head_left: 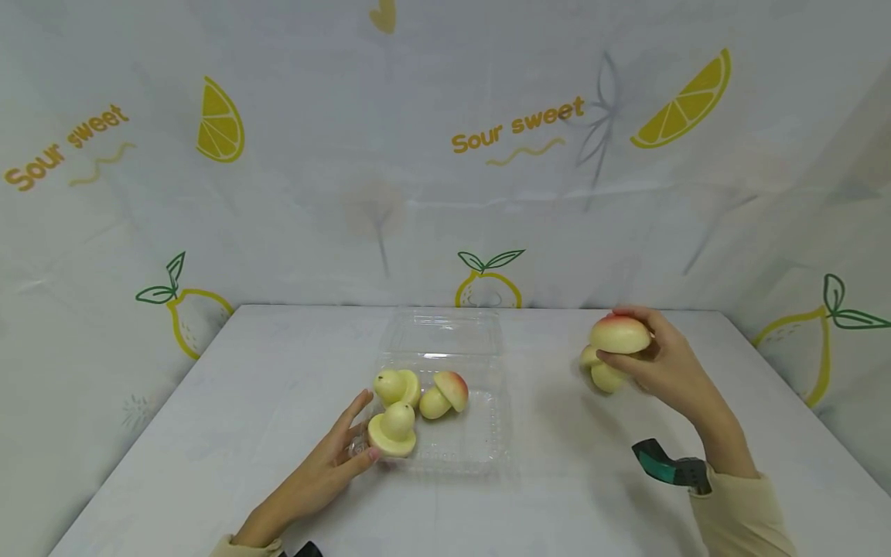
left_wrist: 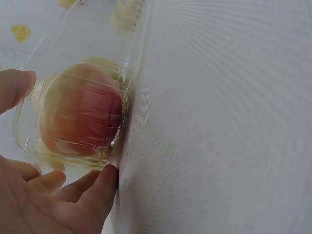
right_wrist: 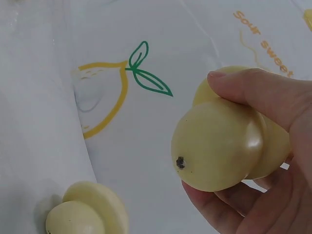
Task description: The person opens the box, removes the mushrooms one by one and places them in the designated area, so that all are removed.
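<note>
Right hand (head_left: 668, 367): Thumb and fingers clamp the held mushroom (head_left: 618, 336), a pale, rounded piece with a red-tinged cap, raised well to the right of the container (head_left: 480, 441).
Held mushroom: Smooth all over, it could roll out of the fingers if the pinch loosens, and would probably drop onto its neighbour.
Loose mushroom (head_left: 608, 378): On the white table (head_left: 557, 480), right of the container, apart from the held piece; a low sweep of the hand might knock it away.
Left hand (head_left: 323, 468): At the container's left edge, thumb and fingers spaced apart, touching the wall, not clenched.
Container: Clear plastic, with three mushrooms (head_left: 452, 391) toward its left and bare floor at its right; thin and apparently light, it may slide or tip if pushed unevenly.
Lid (head_left: 445, 336): Folded back behind the container; a nudge might swing it forward over the bare floor.
</note>
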Available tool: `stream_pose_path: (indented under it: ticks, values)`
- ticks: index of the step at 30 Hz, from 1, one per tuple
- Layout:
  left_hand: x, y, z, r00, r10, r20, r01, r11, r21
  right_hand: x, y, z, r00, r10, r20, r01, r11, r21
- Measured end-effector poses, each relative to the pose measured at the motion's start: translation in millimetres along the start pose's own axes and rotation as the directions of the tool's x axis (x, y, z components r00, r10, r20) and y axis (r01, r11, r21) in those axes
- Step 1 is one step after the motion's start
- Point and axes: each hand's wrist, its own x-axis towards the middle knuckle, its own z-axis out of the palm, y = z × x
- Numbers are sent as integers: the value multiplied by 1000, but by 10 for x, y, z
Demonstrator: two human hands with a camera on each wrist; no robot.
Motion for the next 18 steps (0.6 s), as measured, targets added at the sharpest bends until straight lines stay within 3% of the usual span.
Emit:
stream_pose_path:
  ticks: [18]
  values:
    - [-3, 10, 4, 1000, -2, -11, 2, 1000, 12, -59, 262, -274, 993, 83, -83, -85, 996, -15]
